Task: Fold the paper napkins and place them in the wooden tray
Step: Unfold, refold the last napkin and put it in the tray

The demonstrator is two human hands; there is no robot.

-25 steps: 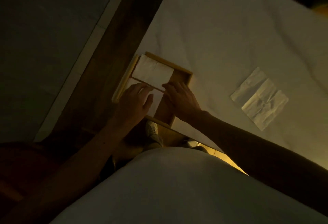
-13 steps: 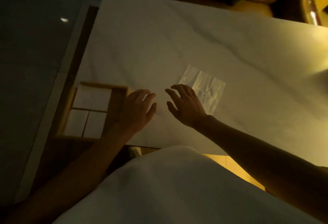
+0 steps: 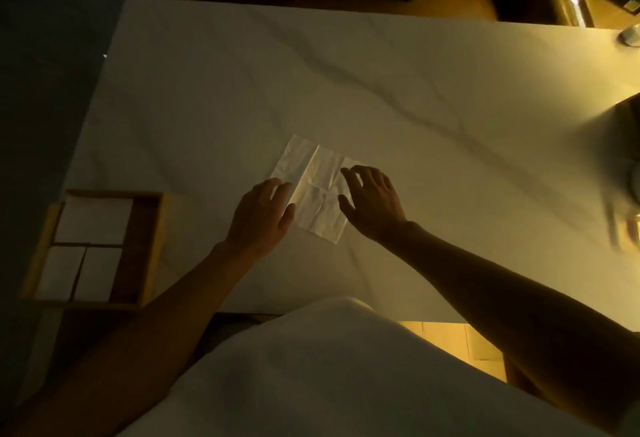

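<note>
The left hand (image 3: pixel 258 220) is reaching out with its fingers (image 3: pixel 273 190) open and loose, holding nothing, their tips over the left edge of the flat, creased paper napkin (image 3: pixel 318 194) on the white desk (image 3: pixel 415 107). The right hand (image 3: pixel 375 206) is spreading its open fingers (image 3: pixel 363 175) over the napkin's right edge, so the napkin is lying between both sets of fingers; I cannot tell if they are pressing it. The wooden tray (image 3: pixel 154 249) is sitting well left of the left fingers, with three folded napkins (image 3: pixel 93 220) lying inside.
</note>
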